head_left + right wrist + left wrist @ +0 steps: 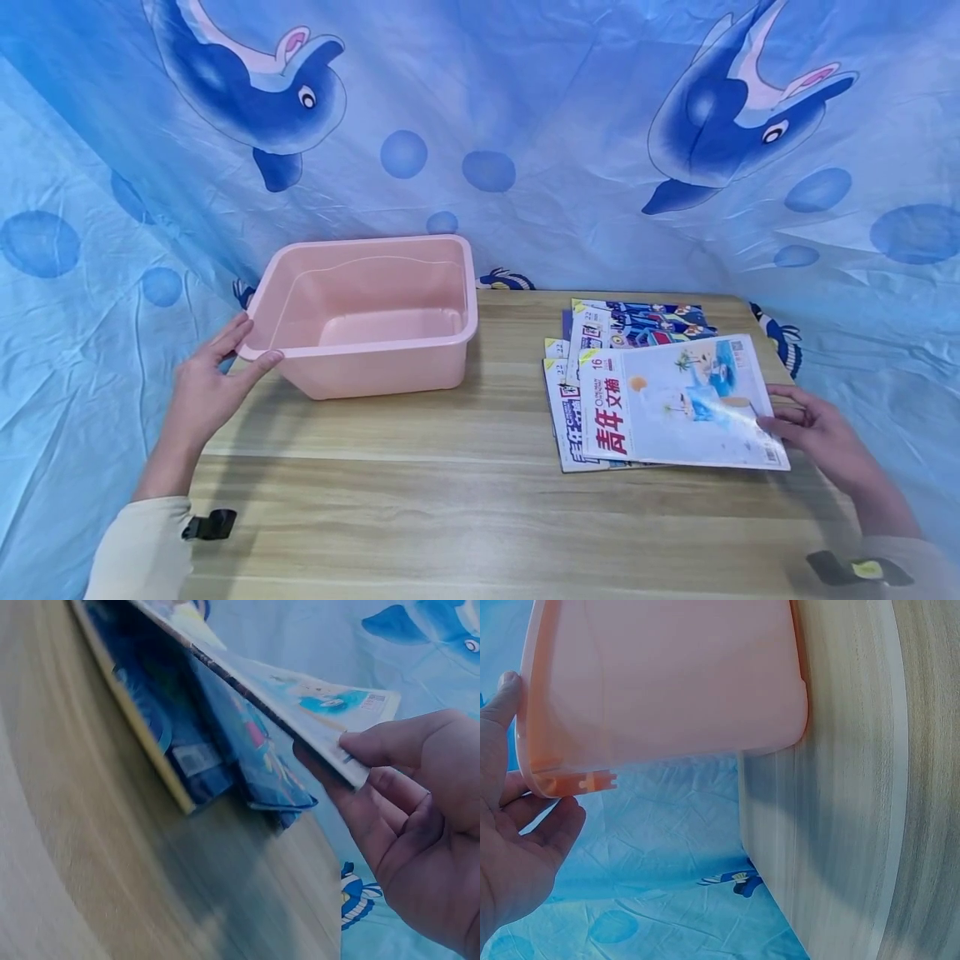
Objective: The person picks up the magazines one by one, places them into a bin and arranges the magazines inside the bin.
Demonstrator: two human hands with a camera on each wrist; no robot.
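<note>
While the left hand [206, 379] grips the pink tub's [390, 367] rim to steady it, the right hand [813, 429] pinches the top magazine [675, 404] beside the tub, lifting its edge.

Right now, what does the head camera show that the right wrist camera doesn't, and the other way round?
Only the head view shows the pink bin, empty, with the left hand gripping its rim, and the top magazine's full cover. Only the right wrist view shows that magazine's edge lifted off the lower magazines, pinched between thumb and fingers underneath. Both show the right hand, the magazine stack, the wooden table and the dolphin cloth.
</note>
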